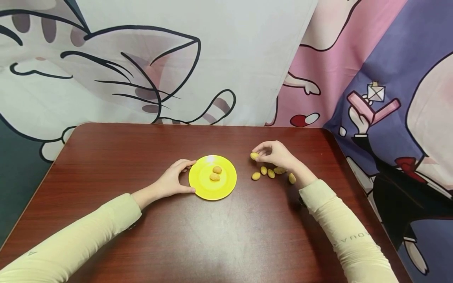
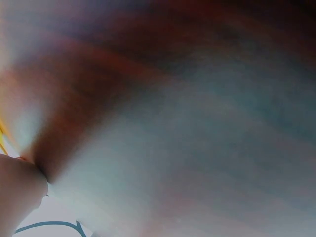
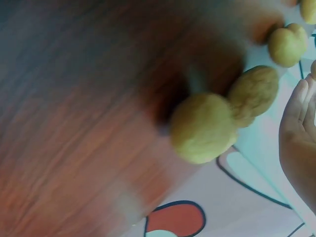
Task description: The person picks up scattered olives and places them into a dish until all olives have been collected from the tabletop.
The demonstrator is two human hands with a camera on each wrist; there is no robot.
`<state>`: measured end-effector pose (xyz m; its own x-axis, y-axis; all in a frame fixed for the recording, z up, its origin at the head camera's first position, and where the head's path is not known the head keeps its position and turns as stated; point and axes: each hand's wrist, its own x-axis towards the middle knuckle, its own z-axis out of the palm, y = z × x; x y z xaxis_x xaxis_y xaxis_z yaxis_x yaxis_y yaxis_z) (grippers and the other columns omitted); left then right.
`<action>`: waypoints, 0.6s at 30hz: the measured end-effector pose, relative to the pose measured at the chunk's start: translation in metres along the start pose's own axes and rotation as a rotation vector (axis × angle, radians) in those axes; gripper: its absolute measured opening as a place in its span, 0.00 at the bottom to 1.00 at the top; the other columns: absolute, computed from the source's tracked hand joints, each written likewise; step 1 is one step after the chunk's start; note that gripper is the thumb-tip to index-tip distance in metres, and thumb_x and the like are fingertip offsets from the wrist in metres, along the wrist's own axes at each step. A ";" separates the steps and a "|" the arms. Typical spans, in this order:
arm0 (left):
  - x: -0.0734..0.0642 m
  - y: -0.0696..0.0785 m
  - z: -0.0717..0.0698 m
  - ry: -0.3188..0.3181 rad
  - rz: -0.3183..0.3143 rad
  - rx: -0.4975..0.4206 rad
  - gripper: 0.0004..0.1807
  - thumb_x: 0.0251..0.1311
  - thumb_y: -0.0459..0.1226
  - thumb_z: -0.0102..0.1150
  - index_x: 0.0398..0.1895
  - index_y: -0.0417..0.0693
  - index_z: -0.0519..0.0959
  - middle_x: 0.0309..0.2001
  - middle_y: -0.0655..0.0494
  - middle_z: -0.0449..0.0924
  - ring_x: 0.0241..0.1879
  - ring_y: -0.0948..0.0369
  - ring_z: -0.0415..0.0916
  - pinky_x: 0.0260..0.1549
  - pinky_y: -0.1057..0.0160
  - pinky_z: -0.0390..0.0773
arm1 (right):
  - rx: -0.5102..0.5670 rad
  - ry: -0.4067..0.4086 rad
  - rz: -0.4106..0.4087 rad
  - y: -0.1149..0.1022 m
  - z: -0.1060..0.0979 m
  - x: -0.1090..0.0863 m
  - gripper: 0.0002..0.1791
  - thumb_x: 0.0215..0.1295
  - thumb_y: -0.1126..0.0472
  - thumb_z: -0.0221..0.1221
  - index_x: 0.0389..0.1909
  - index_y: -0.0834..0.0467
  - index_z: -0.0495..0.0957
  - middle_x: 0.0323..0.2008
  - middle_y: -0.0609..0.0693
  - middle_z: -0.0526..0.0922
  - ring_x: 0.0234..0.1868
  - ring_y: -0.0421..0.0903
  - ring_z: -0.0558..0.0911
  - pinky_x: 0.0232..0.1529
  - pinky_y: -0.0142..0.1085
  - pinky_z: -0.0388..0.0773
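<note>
Pinches yellow oval piece point(image 1: 254, 156) at fingertips of right hand point(image 1: 277, 154); touches left rim of yellow plate point(image 1: 227, 185) with outstretched fingers of left hand point(image 1: 172, 179).

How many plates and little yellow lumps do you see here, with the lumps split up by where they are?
Yellow plate: 1
Lumps on the plate: 2
Loose lumps visible on the table: 5
Held lump, in the right hand: 1
Total: 9
</note>
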<state>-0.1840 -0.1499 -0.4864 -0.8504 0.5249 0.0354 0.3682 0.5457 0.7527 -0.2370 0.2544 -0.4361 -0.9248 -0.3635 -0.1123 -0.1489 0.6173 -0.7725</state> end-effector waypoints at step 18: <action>0.000 -0.001 0.001 0.005 0.005 0.014 0.52 0.48 0.41 0.86 0.75 0.34 0.70 0.66 0.40 0.75 0.62 0.47 0.74 0.64 0.46 0.76 | 0.042 -0.033 -0.077 -0.034 0.028 0.007 0.15 0.62 0.68 0.74 0.50 0.63 0.88 0.43 0.58 0.90 0.42 0.46 0.87 0.50 0.35 0.86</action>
<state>-0.1839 -0.1494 -0.4879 -0.8504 0.5244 0.0423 0.3774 0.5522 0.7434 -0.2283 0.2115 -0.4282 -0.8990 -0.4321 -0.0713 -0.2039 0.5571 -0.8050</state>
